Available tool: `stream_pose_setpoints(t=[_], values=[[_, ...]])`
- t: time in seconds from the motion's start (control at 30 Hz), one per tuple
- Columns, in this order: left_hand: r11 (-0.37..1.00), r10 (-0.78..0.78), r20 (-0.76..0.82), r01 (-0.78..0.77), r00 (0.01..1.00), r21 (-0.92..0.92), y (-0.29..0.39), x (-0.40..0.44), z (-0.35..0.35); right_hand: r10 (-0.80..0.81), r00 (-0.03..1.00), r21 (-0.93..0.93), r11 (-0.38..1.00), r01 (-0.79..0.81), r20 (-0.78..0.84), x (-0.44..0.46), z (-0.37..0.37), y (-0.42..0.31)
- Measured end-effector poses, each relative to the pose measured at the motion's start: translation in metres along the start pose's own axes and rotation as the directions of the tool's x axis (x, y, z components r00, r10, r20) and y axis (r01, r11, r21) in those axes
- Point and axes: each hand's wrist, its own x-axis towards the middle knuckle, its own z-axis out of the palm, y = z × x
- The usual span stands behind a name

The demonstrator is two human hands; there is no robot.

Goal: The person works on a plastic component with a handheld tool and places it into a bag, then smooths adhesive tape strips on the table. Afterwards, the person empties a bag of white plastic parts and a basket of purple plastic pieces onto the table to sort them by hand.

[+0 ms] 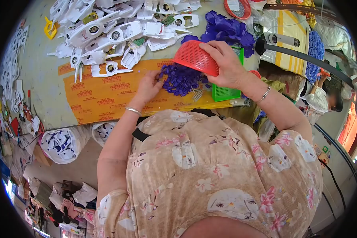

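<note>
A red plastic basket (pixel 196 57) is tilted over the table, gripped at its rim by my right hand (pixel 228 65). Beneath it spreads a pile of small dark-blue plastic parts (pixel 179 80), with a few thin metal pins (pixel 197 94) at the pile's near right edge. My left hand (pixel 148 85) rests at the left side of that pile, fingers loosely bent and touching the blue parts; whether a piece is between them is hidden. Just right of the pile is a green basket (pixel 227 93), partly covered by my right hand.
White plastic housings (pixel 119 33) are heaped at the back left. Larger blue pieces (pixel 228 31) lie behind the green basket. Another red basket (pixel 238 8) sits at the back. A yellow tool (pixel 50 28) lies far left. Bags of parts (pixel 60 144) stand below the table edge.
</note>
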Motion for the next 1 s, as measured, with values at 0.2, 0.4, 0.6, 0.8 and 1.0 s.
stream_pose_setpoints(t=[0.2, 0.4, 0.6, 0.8, 1.0], values=[[0.983, -0.129, 0.078, 0.138, 0.989, -0.12, 0.01, 0.002, 0.005, 0.005, 1.0, -0.121, 0.993, -0.005, -0.002, 0.002, -0.015, -0.006], [0.984, -0.147, -0.046, 0.141, 0.988, -0.111, -0.007, 0.001, -0.01, 0.015, 1.0, -0.13, 0.991, -0.018, -0.021, 0.0, -0.015, -0.006], [0.992, 0.064, -0.175, -0.044, 0.983, 0.116, -0.005, -0.001, -0.017, 0.105, 0.991, -0.121, 0.986, -0.115, -0.085, 0.005, -0.023, -0.001], [0.83, 0.383, -0.134, -0.277, 0.914, 0.483, 0.017, 0.011, -0.013, 0.483, 0.875, 0.63, 0.672, -0.39, 0.026, 0.019, -0.035, 0.057], [0.626, 0.613, -0.002, -0.484, 0.79, 0.612, -0.009, 0.043, 0.002, 0.631, 0.676, 0.913, -0.137, -0.385, 0.38, 0.022, -0.055, 0.106]])
